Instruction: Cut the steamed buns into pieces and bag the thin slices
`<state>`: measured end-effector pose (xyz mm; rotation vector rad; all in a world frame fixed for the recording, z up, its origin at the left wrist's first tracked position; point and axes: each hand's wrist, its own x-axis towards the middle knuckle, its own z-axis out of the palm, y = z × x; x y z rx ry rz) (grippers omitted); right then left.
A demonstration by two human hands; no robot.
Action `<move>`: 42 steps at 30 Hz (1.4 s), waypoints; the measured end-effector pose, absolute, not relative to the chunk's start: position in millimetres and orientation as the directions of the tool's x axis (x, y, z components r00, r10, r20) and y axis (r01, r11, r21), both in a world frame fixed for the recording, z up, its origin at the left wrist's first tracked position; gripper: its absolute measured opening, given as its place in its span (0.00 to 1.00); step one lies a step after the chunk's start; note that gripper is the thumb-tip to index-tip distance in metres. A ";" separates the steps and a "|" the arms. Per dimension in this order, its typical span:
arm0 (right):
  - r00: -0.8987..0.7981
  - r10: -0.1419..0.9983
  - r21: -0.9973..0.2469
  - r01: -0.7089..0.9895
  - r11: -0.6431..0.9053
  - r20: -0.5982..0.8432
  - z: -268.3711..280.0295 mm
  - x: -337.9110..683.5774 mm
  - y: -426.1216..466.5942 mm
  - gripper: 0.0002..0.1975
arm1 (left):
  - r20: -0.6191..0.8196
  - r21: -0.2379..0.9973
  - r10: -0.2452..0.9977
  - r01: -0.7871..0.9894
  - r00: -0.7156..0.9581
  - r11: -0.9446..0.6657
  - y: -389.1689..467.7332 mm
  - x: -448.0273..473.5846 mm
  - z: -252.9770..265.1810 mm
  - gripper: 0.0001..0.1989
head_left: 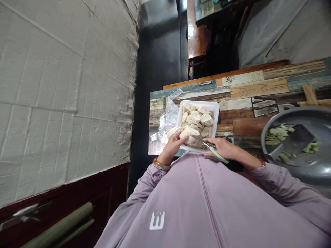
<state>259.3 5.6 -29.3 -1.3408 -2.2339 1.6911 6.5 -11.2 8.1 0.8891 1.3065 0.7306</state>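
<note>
At a letter-printed table (264, 107), the left hand (172, 146) grips a pale roll (189, 134) and the right hand (224, 148) scissors (217, 154).

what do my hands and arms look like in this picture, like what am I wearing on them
Your left hand and right hand are both bare, without gloves. The left sleeve and right sleeve are long and pale lilac. An amber-coloured bangle circles the left wrist; a reddish band shows at the right.
</note>
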 end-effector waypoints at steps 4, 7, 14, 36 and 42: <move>-0.646 0.600 -0.810 0.587 -0.003 -0.471 -24.2 257.6 7.8 0.34 | -0.507 0.861 0.837 0.070 0.207 0.504 -10.9 4.5 8.2 0.23; -0.664 0.575 -0.819 0.574 -0.017 -0.477 -22.8 253.6 10.4 0.36 | -0.527 0.849 0.807 0.111 0.267 0.517 -10.7 3.7 8.3 0.23; -0.680 0.587 -0.837 0.547 0.006 -0.440 -27.6 243.2 13.9 0.28 | -0.522 0.852 0.796 0.131 0.307 0.508 -10.0 6.4 6.6 0.23; -0.491 0.768 -0.863 0.481 -0.155 -0.412 -44.4 254.5 0.3 0.27 | -0.536 0.808 0.840 -0.238 0.085 0.539 -8.8 -1.4 -15.4 0.23; -0.541 0.769 -0.847 0.531 0.000 -0.340 -35.0 260.8 5.4 0.30 | -0.519 0.796 0.851 -0.314 0.086 0.517 -5.2 5.1 -3.2 0.21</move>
